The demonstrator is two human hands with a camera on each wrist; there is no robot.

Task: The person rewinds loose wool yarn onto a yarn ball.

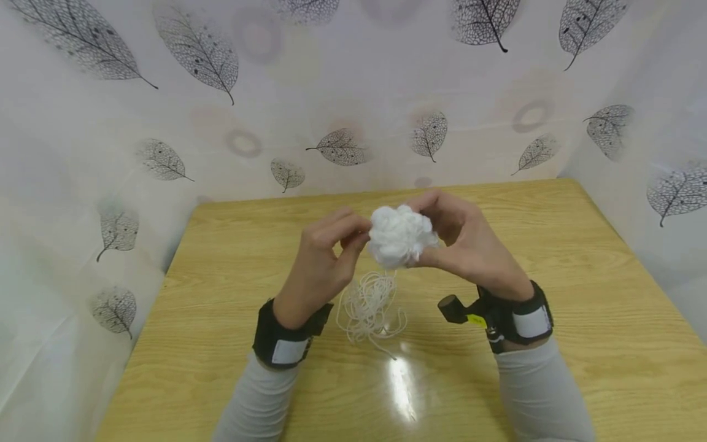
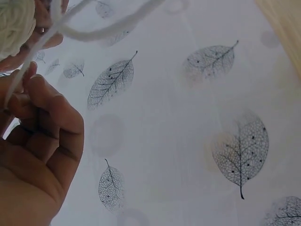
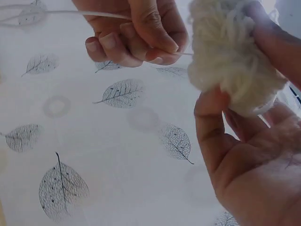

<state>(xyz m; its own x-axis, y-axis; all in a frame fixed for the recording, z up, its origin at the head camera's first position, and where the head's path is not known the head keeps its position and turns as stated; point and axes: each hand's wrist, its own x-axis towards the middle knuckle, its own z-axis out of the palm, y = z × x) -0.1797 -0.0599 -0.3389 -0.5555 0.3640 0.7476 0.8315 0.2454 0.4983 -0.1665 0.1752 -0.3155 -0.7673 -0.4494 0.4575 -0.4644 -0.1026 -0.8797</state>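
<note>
A bunched ball of white yarn (image 1: 399,238) is held up above the table by my right hand (image 1: 469,242), thumb below and fingers behind it. To its left, my left hand (image 1: 326,258) pinches a strand of the yarn between thumb and fingertips. In the right wrist view that strand (image 3: 184,53) runs from the pinching fingertips to the ball (image 3: 230,52). The left wrist view shows the yarn strand (image 2: 35,49) passing over the left hand (image 2: 42,136). Below the hands, a loose tangle of white yarn (image 1: 369,307) lies on the table.
The wood-grain table (image 1: 232,344) extends around the tangle, with a bright reflection near its front. A white cloth with leaf prints (image 1: 342,80) hangs behind and at both sides. Each wrist wears a black strap, and a camera (image 1: 454,309) juts from the right one.
</note>
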